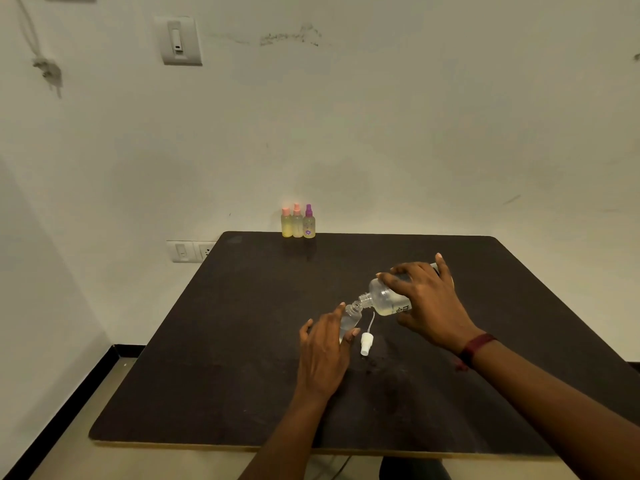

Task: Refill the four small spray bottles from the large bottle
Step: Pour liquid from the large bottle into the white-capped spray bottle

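Dark table [242, 341], rounded corners. Three capped bottles [298, 223] stand upright in a touching row at its far edge. A white spray cap [366, 342] lies near centre.

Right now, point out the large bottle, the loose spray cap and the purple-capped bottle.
large bottle [384, 298]: head view, clear shoulder
loose spray cap [366, 342]: head view, white pump body
purple-capped bottle [309, 225]: head view, mid body

I can read no text. The big bottle [386, 299] in my right hand [429, 299] bears dark print [402, 309] at its 5 o'clock side, too small to make out.
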